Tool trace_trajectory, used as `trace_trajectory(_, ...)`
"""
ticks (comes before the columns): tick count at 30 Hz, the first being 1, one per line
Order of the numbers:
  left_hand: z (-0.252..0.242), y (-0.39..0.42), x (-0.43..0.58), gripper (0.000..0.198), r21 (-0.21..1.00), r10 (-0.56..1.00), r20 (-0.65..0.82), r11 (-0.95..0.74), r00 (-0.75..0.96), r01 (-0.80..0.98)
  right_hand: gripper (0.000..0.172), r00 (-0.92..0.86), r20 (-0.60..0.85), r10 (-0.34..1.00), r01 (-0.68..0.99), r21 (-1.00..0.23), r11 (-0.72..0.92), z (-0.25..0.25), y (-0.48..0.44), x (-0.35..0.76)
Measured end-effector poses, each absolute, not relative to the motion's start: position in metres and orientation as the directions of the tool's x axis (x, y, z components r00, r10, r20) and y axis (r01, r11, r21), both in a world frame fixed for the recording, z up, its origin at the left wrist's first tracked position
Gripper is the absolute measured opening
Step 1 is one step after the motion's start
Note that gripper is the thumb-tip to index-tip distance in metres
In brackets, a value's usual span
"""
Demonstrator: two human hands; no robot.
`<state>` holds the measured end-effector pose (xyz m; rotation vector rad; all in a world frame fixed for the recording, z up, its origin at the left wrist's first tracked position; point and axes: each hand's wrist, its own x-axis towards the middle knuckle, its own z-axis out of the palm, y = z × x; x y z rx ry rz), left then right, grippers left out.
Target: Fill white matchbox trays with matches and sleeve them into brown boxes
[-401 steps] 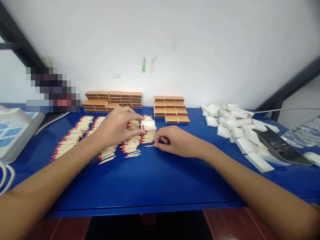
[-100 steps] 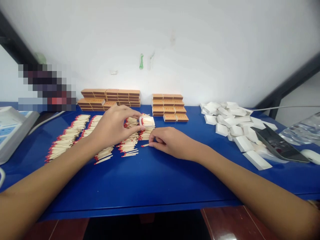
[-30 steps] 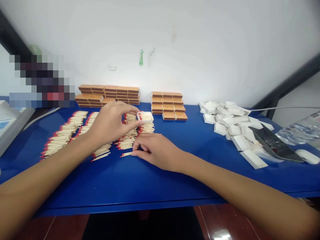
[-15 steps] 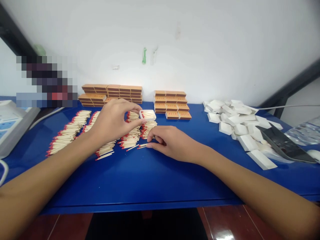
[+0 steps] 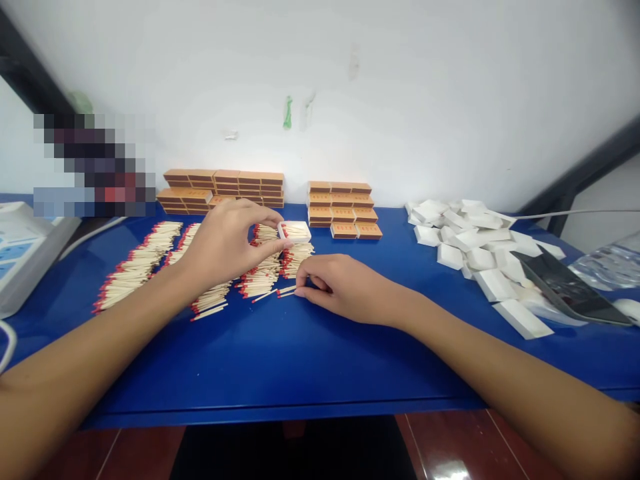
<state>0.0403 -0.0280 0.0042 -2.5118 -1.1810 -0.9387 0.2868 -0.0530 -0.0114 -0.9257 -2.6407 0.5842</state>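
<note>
My left hand pinches the left end of a white matchbox tray, which has several red-tipped matches in it. The tray is held just above the rows of matches. In front of it and to the right, my right hand is closed, thumb and forefinger gripping the ends of a couple of matches whose red heads point left. One loose match lies beside them. Long rows of matches spread across the blue table to the left, partly covered by my left hand and forearm.
Closed orange matchboxes stand in a left stack and a right stack against the wall. A heap of white trays lies at the right, with a dark phone against it. A white power strip sits at the far left.
My right hand has shifted very slightly to the right, and the matches at its fingertips have moved with it. My left hand and the tray are almost unmoved.
</note>
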Motion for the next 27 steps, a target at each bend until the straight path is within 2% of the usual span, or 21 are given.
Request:
trace_trajectory(3,0.005,-0.0287,0.0405,0.032,0.076,0.613,0.628,-0.662,0.48,0.746,0.005,-0.747,0.14,0.65,0.531,-0.463,0.709,-0.0117,-0.0532,0.2865)
trace_trajectory(14,0.0067,-0.0291,0.0405,0.029,0.101,0.647,0.592,-0.651,0.48,0.752,0.013,-0.758,0.079,0.648,0.548,-0.464,0.697,-0.0081,-0.0532,0.2878)
trace_trajectory(20,0.0056,-0.0277,0.0393,0.031,0.082,0.642,0.578,-0.66,0.504,0.747,0.01,-0.737,0.131,0.663,0.54,-0.476,0.694,-0.0049,-0.0486,0.294)
trace_trajectory(27,0.0044,-0.027,0.0398,0.031,0.094,0.635,0.582,-0.673,0.508,0.734,0.009,-0.795,0.073,0.602,0.488,-0.512,0.707,-0.0078,-0.0504,0.2934)
